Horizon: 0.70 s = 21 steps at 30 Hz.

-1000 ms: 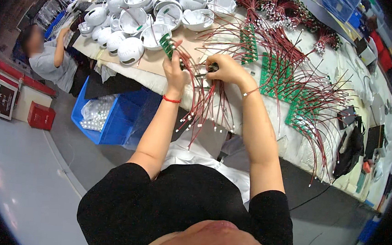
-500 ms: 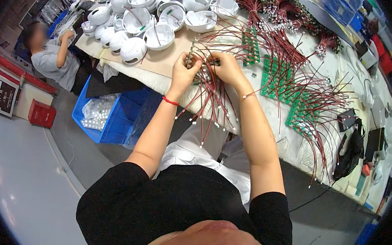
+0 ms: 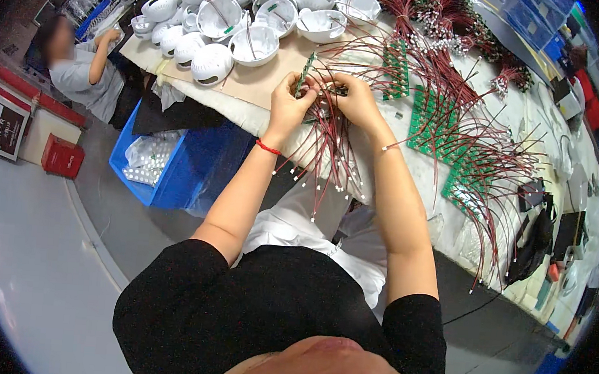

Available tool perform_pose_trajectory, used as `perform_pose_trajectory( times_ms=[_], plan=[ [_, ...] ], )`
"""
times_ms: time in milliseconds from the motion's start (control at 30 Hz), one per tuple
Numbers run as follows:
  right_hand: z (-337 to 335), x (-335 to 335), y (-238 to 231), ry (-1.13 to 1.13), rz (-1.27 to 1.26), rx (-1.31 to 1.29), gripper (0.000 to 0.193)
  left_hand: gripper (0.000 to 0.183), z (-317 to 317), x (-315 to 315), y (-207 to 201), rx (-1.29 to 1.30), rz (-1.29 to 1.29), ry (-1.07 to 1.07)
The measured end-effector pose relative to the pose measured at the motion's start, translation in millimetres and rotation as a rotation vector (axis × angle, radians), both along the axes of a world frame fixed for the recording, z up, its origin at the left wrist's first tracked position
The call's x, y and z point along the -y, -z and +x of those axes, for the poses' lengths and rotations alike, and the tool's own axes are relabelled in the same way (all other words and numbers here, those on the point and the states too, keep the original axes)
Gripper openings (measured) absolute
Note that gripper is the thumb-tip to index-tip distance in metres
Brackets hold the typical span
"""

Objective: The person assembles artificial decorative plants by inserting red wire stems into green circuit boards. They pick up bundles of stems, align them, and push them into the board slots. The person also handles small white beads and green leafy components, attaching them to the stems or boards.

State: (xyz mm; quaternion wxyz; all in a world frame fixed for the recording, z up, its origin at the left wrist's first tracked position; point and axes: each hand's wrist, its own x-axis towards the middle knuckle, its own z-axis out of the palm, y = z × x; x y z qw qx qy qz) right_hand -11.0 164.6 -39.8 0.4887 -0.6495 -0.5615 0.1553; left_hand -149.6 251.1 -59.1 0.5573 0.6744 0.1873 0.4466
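Left of the wire bundle (image 3: 331,137), white housings (image 3: 216,33) crowd the table (image 3: 258,89). The left hand (image 3: 288,105) pinches 1 green board (image 3: 304,75) (edge-on). The right hand (image 3: 352,100) is closed on the bundle's top. Green boards (image 3: 435,120) lie right of it.

White housings (image 3: 246,14) lie on the table (image 3: 265,89) left of the circuit boards (image 3: 451,136); a bin (image 3: 167,169) sits below.

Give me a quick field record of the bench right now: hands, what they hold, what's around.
left hand: pinching a small green circuit board
right hand: gripping the red wire bundle, which hangs over the table edge
right of hands: green boards with red leads
behind hands: white dome housings
below table: blue bin
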Motion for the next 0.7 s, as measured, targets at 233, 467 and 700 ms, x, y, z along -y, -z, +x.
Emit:
perform_pose_trajectory(
  times_ms=[233, 467, 700],
  plan=[
    [2, 4, -4, -0.047, -0.01, 0.0, 0.03, 0.017, 0, 1, 0, -0.045, 0.045, -0.028],
    [0, 3, -5, -0.012, -0.064, 0.102, 0.021, 0.013, -13, -2, -9, -0.163, 0.039, -0.003],
    [4, 1, 4, 0.021, -0.05, 0.188, 0.019, 0.007, -46, 7, -29, 0.159, -0.321, 0.061]
  ],
)
